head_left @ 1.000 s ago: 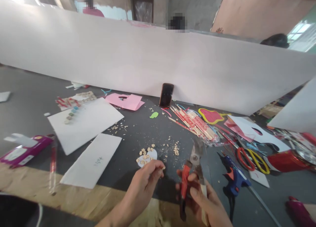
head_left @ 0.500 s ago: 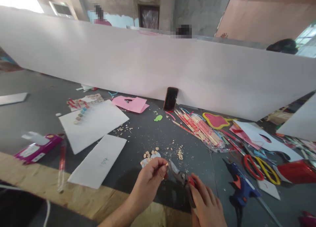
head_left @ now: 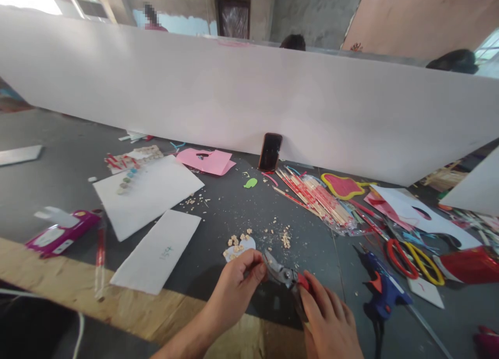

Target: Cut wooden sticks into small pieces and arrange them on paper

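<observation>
My right hand (head_left: pixel 326 309) is wrapped round the red-and-dark handles of a pair of pruning shears (head_left: pixel 287 277). Their metal blades stand apart, close to the fingertips of my left hand (head_left: pixel 242 278). Thumb and forefinger of that hand pinch a small pale wooden piece, mostly hidden by the fingers. Just behind them lies a small white card (head_left: pixel 248 243) with several little tan wooden bits (head_left: pixel 234 240) on it. More cut bits (head_left: pixel 286 238) and crumbs are scattered on the dark tabletop beyond the shears.
A phone (head_left: pixel 270 152) leans on the white partition (head_left: pixel 218 93). Bundled wooden sticks (head_left: pixel 312 197) lie right of centre, near scissors (head_left: pixel 401 257), a blue glue gun (head_left: pixel 384 286) and a red packet (head_left: pixel 465 265). White sheets (head_left: pixel 159 252) and a purple box (head_left: pixel 62 234) are on the left.
The shears' blades have shifted slightly left, closer to my left fingertips, and the pale tip seen there before is now hidden. The view has tilted down a little.
</observation>
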`<control>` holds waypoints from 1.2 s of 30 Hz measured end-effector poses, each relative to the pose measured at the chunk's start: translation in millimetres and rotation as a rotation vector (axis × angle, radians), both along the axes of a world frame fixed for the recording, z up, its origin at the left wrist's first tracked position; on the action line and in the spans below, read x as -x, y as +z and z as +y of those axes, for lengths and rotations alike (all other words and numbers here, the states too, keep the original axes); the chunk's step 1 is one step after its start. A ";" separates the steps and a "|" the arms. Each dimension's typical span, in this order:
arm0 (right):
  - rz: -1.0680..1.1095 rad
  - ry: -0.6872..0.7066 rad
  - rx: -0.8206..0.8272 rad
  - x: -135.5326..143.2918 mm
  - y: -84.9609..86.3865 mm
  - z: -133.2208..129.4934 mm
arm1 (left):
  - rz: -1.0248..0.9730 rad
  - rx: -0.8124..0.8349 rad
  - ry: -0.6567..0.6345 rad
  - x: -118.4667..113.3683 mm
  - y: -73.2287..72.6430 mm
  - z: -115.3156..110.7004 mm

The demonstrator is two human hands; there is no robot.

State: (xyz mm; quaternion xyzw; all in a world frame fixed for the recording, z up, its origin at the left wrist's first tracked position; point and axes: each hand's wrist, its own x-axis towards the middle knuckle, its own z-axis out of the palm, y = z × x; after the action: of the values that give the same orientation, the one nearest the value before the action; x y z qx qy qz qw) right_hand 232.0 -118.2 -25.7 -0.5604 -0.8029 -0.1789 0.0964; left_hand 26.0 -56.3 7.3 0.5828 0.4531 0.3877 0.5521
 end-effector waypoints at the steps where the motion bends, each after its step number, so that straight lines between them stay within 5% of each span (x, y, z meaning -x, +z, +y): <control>1: 0.006 0.002 0.002 -0.3 -0.1 -0.2 | -0.006 0.003 -0.004 0.1 0.2 0.2; 10: 0.306 -0.029 0.080 3.9 0.9 2.0 | 0.077 -0.010 -0.018 2.1 7.0 -1.3; 19: 0.289 0.061 0.052 5.7 14.8 3.0 | 0.267 -0.132 -0.052 1.5 37.7 -8.9; 28: 0.189 -0.022 0.106 -4.8 -4.1 4.5 | 0.212 -0.081 -0.073 -9.9 18.7 3.2; 36: 0.190 -0.065 0.133 -3.8 0.3 2.1 | 0.315 -0.212 -0.062 -7.0 18.7 6.8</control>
State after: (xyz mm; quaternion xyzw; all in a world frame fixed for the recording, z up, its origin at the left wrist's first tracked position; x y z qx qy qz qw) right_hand 235.7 -116.2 -25.4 -0.6056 -0.7817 -0.0745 0.1288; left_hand 33.0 -49.5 26.0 0.7050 0.4721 0.3201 0.4215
